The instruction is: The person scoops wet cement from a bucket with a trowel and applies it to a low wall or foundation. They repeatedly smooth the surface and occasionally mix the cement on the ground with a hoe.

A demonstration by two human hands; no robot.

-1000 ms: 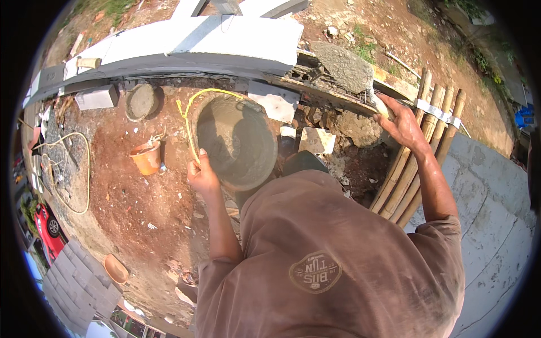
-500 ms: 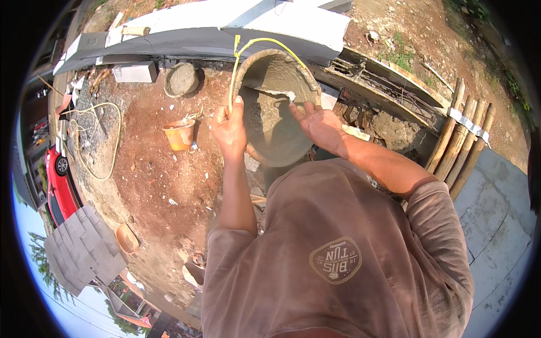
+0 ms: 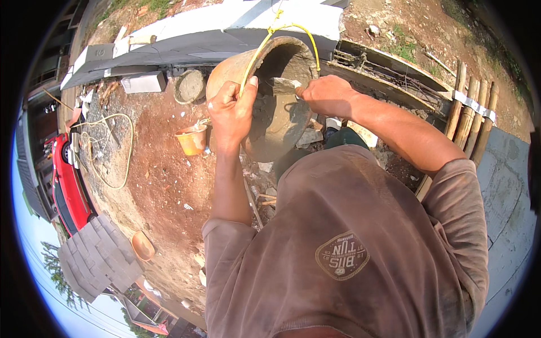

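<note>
A mortar-caked bucket (image 3: 224,72) is tilted in front of me, its mouth turned toward me. Wet grey mortar (image 3: 280,121) coats its inside. A yellow handle (image 3: 313,45) loops above the rim. With fingers closed, my left hand (image 3: 232,112) grips the bucket's left rim beside the handle's end. My right hand (image 3: 329,96) is closed around a trowel (image 3: 279,85), whose handle is mostly hidden in the fist. The trowel's mortar-smeared blade reaches into the bucket's mouth.
Beyond the bucket runs a low pale block wall (image 3: 242,38). A small orange bucket (image 3: 193,141), a round mortar-filled container (image 3: 190,87) and a pale block (image 3: 143,83) stand to the left, near a hose (image 3: 132,149). Bamboo poles (image 3: 472,115) and a rebar trench (image 3: 389,81) lie right.
The bucket has tipped further, showing more of its outer left side. My right hand has turned and moved slightly right and up with the trowel. The view has shifted a little.
</note>
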